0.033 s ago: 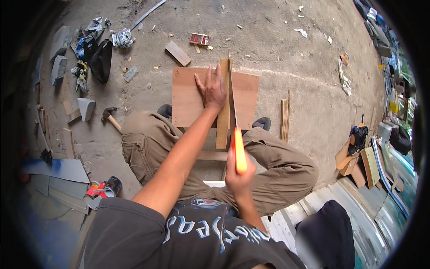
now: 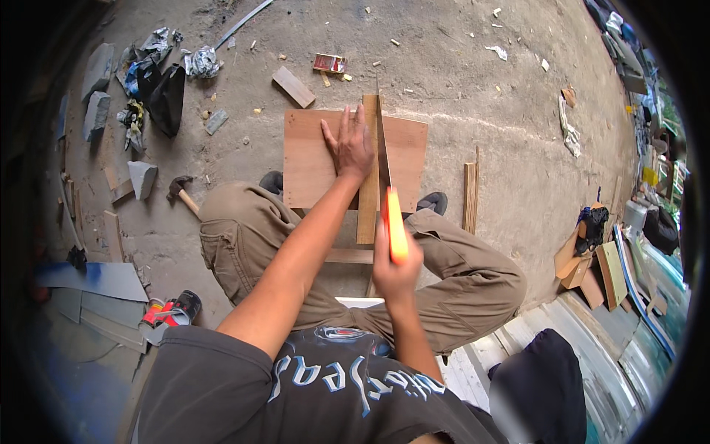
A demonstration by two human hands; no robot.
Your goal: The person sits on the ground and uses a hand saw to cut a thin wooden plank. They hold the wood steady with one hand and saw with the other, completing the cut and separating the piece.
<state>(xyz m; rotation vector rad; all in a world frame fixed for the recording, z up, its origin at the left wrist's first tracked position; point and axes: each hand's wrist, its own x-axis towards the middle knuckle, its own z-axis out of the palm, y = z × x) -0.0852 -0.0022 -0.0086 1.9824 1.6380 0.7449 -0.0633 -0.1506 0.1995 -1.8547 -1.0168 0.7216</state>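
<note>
saw in right hand (orange-handled)

Large pale lettering, perhaps partly hidden, crosses the dark shirt.

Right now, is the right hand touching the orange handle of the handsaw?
Touching: the head view shows the right hand closed around the orange handle.

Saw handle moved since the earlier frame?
Yes, forward, away from the person: the front end of the saw handle, earlier about level with the near edge of the board, now reaches past it.
</note>
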